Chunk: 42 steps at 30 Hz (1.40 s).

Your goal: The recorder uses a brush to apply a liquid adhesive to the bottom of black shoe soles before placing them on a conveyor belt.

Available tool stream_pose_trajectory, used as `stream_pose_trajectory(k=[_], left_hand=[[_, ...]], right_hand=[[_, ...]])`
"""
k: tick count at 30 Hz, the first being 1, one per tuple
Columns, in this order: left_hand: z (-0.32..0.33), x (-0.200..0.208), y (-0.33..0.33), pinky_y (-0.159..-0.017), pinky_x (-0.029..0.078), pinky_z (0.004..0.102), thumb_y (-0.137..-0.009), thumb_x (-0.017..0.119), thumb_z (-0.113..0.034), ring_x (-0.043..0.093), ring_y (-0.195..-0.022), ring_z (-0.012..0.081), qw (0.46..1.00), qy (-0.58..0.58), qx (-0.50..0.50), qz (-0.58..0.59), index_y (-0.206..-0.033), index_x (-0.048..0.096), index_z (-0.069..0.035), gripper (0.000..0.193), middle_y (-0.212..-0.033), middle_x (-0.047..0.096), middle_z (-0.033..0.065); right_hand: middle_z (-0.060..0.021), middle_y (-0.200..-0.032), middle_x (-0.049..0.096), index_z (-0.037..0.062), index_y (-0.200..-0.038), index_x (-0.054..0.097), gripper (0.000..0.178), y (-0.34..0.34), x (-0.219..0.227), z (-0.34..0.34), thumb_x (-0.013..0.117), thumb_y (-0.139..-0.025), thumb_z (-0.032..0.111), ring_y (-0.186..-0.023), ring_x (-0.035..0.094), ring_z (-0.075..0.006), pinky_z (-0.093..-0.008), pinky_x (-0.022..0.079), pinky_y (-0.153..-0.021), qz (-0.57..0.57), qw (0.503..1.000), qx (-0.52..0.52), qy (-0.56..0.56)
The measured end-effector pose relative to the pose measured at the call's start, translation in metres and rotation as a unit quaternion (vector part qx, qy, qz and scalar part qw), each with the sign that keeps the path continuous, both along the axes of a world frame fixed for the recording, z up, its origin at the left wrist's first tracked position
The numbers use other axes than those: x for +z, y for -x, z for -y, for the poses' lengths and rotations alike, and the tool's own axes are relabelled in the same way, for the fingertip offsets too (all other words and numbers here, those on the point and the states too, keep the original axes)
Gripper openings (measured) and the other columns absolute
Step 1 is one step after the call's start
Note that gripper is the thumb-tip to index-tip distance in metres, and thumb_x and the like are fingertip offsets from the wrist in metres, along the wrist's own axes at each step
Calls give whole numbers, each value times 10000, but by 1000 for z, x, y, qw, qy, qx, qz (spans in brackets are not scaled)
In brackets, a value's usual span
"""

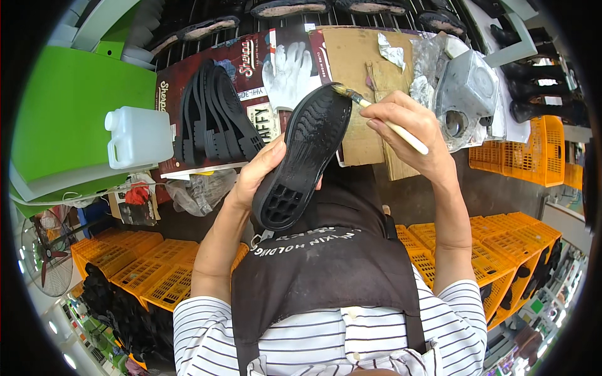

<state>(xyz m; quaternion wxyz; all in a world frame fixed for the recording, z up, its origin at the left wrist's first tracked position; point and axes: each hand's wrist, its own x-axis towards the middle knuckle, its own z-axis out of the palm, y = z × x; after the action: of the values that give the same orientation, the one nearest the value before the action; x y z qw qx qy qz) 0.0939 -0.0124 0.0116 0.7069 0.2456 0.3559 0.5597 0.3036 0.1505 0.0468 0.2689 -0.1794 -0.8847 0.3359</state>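
Observation:
My left hand grips a black shoe sole around its middle, the thumb on the near edge and fingertips showing on the other side. The sole is tilted, its toe end pointing up and to the right, its heel with a grid of hollows toward me. Its inner face looks wet and shiny. My right hand is closed on a paintbrush with a pale handle. The bristles touch the rim of the sole at the toe. Several more black soles stand stacked on the table to the left.
A white glove lies on the cardboard-covered table. At left is a white plastic jug beside a green machine. A cut-open plastic container stands at right. Orange crates line both sides; shoes rest on a rack beyond.

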Motion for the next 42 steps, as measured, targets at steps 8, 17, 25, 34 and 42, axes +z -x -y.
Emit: stream_pose_trajectory(k=[8, 17, 25, 34, 42], left_hand=[[1, 4, -6, -752, 489, 313, -913, 468, -448, 603, -835, 207, 988, -39, -10, -147, -1287, 363, 60, 640, -999, 585, 177], [0, -10, 3, -796, 479, 344, -932, 343, -353, 598, -867, 265, 999, -40, 21, -17, -1283, 381, 81, 559, -1030, 576, 221], [7, -26, 7, -625, 490, 369, -905, 238, -447, 579, -709, 323, 990, -61, 10, 125, -1159, 471, 132, 674, -856, 573, 316], [10, -31, 10, -664, 493, 371, -911, 261, -420, 595, -760, 322, 986, -87, 5, 142, -1121, 483, 150, 648, -897, 578, 325], [8, -22, 4, -790, 480, 373, -851, 407, -396, 615, -840, 302, 997, -64, 5, 41, -1120, 479, 125, 590, -912, 606, 263]], right_hand=[[-75, -779, 669, -9, -892, 669, 121, 14, -11, 22, 694, -819, 85, -611, 611, -132, -258, 493, -566, -26, 972, -126, 197], [-69, -572, 600, -28, -813, 645, 250, 8, 5, 26, 601, -902, 201, -439, 548, -84, -179, 420, -384, -82, 834, -59, 542], [-80, -606, 602, -41, -857, 632, 269, -20, -9, 18, 574, -915, 215, -460, 549, -84, -172, 430, -386, -296, 815, -23, 497], [-66, -623, 600, -19, -889, 636, 279, -24, -22, 13, 585, -917, 254, -498, 536, -86, -172, 410, -433, -325, 807, -82, 486], [-91, -746, 637, 9, -1135, 579, 276, -1, -17, 14, 504, -965, 213, -566, 562, -106, -211, 463, -550, -208, 868, -177, 415]])
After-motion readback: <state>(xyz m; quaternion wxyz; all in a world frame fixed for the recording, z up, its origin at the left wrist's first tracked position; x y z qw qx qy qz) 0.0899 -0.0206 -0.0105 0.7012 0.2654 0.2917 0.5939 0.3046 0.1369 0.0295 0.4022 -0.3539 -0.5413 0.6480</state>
